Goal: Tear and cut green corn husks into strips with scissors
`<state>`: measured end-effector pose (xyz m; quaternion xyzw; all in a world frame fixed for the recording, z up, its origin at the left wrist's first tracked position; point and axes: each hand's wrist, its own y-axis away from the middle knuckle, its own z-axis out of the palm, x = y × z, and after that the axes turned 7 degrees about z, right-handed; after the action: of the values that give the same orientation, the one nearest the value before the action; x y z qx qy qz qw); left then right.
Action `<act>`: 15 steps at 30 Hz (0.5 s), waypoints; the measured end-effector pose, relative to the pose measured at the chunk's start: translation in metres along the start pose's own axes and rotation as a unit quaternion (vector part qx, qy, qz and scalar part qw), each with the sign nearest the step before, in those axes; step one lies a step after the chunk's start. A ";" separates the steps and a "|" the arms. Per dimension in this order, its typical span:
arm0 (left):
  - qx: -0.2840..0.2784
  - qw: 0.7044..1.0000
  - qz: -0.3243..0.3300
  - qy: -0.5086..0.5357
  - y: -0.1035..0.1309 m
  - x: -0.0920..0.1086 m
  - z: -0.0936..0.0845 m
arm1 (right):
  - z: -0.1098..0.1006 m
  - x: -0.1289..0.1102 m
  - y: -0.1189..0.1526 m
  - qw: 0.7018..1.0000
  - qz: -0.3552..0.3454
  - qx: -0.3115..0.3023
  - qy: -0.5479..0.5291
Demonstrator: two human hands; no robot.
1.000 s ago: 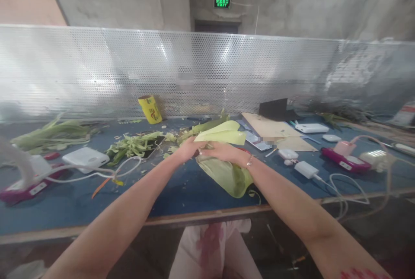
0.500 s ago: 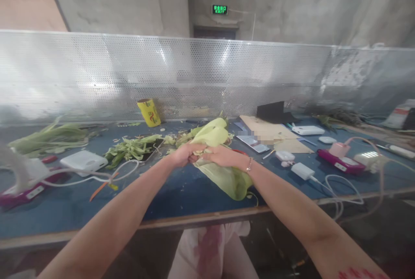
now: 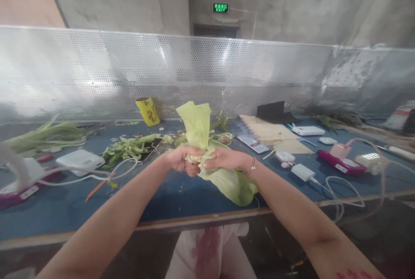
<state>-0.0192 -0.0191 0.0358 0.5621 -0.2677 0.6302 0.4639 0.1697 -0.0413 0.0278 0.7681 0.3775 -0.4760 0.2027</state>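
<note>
My left hand (image 3: 184,160) is closed round the narrow middle of a bundle of pale green, husk-like leaves (image 3: 196,121). From the other side my right hand (image 3: 220,159) grips the same bundle, its fingers meeting those of the left. Above the hands the broad leaf fans upward with a straight top edge. Below and to the right, a wider leaf (image 3: 233,184) hangs under my right wrist. Pale crumpled strips show between the fingers; the inner part of the bundle is hidden. Behind the hands lies more greenery (image 3: 222,138) on the table.
Cut green pieces (image 3: 129,149) and long leaves (image 3: 45,134) lie left. A yellow roll (image 3: 148,111) stands by the perforated screen (image 3: 123,76). A phone (image 3: 253,144), white charger (image 3: 303,172), cables and purple power strips (image 3: 343,166) are on the blue table (image 3: 162,210).
The upper leaf has swung from leaning right to standing upright and fanned out above my hands. Both hands stay closed on the bundle, the lower leaf shifting slightly right.
</note>
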 end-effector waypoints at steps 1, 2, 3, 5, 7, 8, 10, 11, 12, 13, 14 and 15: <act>-0.015 1.000 -0.012 -0.007 0.002 0.001 0.001 | 0.001 -0.003 0.001 1.000 -0.001 -0.017 -0.014; -0.026 0.999 -0.024 -0.013 0.004 0.002 0.003 | 0.002 -0.006 0.001 0.999 -0.002 -0.036 -0.027; -0.029 0.999 -0.036 -0.018 0.006 0.003 0.004 | 0.002 -0.010 0.002 0.998 -0.001 -0.050 -0.034; -0.019 0.998 -0.058 -0.025 0.007 0.006 0.006 | 0.001 -0.014 0.003 0.997 0.013 -0.066 -0.025; 0.011 0.997 -0.070 -0.028 0.007 0.009 0.008 | -0.004 -0.015 0.005 0.998 0.035 -0.050 0.001; 0.028 0.997 -0.068 -0.030 0.006 0.011 0.009 | -0.007 -0.014 0.005 0.998 0.045 -0.029 0.013; 0.051 0.997 -0.050 -0.037 0.003 0.015 0.011 | -0.015 -0.011 0.006 0.998 0.059 0.011 0.025; 0.053 0.997 -0.035 -0.044 0.002 0.016 0.012 | -0.019 -0.009 0.007 0.997 0.063 0.030 0.029; 0.052 0.997 -0.018 -0.051 0.000 0.018 0.013 | -0.023 -0.008 0.007 0.996 0.067 0.046 0.034; 0.049 0.997 -0.005 -0.059 -0.002 0.019 0.013 | -0.026 -0.006 0.008 0.995 0.070 0.062 0.038; 0.044 0.997 0.004 -0.065 -0.003 0.020 0.014 | -0.029 -0.005 0.008 0.994 0.074 0.076 0.041; 0.039 0.997 0.010 -0.068 -0.004 0.022 0.015 | -0.031 -0.004 0.008 0.992 0.077 0.086 0.042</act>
<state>-0.0078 -0.0239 0.0590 0.6185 -0.2795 0.6048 0.4166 0.1923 -0.0275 0.0455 0.8286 0.2832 -0.4571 0.1560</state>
